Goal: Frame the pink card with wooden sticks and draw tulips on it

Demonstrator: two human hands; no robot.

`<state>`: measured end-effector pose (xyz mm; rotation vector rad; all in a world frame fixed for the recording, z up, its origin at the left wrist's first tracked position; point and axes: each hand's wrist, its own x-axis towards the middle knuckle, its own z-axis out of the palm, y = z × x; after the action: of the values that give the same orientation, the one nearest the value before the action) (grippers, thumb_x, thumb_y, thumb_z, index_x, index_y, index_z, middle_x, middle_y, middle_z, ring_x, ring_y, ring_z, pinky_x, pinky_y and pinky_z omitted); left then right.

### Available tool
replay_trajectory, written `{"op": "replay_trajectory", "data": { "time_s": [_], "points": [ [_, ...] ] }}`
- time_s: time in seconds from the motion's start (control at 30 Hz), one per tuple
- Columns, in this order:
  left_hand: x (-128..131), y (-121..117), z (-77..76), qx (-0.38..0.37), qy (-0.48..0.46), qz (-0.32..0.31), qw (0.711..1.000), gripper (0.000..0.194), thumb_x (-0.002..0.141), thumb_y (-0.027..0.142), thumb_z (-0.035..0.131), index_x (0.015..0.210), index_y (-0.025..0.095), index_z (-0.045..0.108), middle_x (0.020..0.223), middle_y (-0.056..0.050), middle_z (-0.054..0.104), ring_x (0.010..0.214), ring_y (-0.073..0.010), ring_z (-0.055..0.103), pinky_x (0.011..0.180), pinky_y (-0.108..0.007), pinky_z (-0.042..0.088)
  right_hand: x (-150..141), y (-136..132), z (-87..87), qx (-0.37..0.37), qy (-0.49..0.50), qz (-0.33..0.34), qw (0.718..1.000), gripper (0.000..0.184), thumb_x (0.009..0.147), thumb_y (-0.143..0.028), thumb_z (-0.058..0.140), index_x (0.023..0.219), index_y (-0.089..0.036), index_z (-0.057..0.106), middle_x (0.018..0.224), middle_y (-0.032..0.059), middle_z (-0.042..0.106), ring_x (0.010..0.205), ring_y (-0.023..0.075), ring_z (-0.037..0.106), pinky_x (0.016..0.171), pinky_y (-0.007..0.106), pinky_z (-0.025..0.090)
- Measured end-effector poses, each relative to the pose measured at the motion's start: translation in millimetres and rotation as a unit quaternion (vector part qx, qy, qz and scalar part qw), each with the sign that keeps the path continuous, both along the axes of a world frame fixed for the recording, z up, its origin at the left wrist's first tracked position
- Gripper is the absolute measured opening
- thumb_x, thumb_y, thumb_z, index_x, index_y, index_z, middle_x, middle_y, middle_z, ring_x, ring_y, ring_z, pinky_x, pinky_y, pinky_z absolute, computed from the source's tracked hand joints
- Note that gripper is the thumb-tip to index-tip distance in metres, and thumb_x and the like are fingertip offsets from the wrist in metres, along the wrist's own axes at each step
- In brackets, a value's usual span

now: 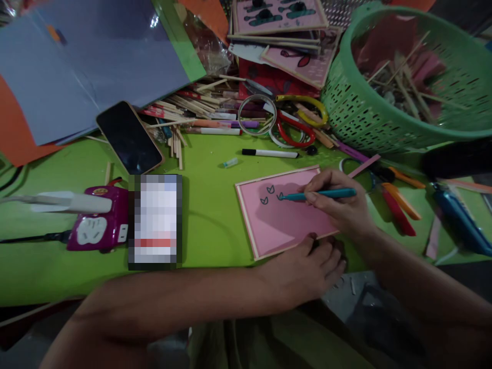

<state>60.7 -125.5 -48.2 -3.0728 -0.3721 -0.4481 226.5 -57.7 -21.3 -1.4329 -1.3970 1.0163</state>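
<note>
On a green worktop, a pink board with a pale stick frame lies flat before the person, its long axis running left to right, right end slanted away. The right hand pinches a teal pen between thumb and fingers; the pen lies nearly level across the board, tip pointing left at the third of three small drawn shapes. The left hand rests at the board's near edge, fingers bent; whether they grip the frame is hard to tell. Both hands cover the board's right side. Just beyond lies a black-capped marker; left, a lit phone; far right, a green basket holding sticks.
</note>
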Motion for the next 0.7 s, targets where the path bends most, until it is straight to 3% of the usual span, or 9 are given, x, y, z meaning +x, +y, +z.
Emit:
{"op": "replay_trajectory", "data": {
  "time_s": [0.1, 0.53, 0.7],
  "points": [
    [-0.4, 0.7, 0.5, -0.003, 0.005, -0.002, 1.0, 0.047, 0.109, 0.018, 0.04, 0.152, 0.013, 0.058, 0.154, -0.017, 0.06, 0.137, -0.0265, 0.059, 0.115, -0.048, 0.04, -0.1, -0.4, -0.1, 0.002, 0.003, 0.005, 1.0, 0.022, 0.079, -0.039, 0.086, 0.076, -0.029, 0.068, 0.072, -0.0009, 0.068, 0.061, 0.0181, 0.06, 0.054, 0.032, 0.049],
    [-0.7, 0.5, 0.1, 0.005, 0.01, -0.006, 1.0, 0.046, 0.109, 0.02, 0.043, 0.152, 0.014, 0.058, 0.155, -0.018, 0.059, 0.137, -0.0279, 0.057, 0.115, -0.048, 0.039, -1.2, 0.4, -0.6, 0.011, 0.012, -0.008, 1.0, 0.032, 0.079, -0.054, 0.088, 0.078, -0.029, 0.066, 0.071, -0.0013, 0.067, 0.062, 0.0181, 0.06, 0.055, 0.034, 0.049],
    [-0.6, 1.4, 0.3, -0.001, -0.006, -0.003, 1.0, 0.046, 0.108, 0.017, 0.04, 0.149, 0.014, 0.061, 0.152, -0.016, 0.063, 0.135, -0.0264, 0.059, 0.114, -0.047, 0.04, -0.7, 0.4, -1.7, 0.017, 0.011, -0.006, 1.0, 0.031, 0.079, -0.05, 0.089, 0.079, -0.027, 0.067, 0.071, -0.0019, 0.067, 0.062, 0.0155, 0.058, 0.056, 0.03, 0.047]
  ]
}}
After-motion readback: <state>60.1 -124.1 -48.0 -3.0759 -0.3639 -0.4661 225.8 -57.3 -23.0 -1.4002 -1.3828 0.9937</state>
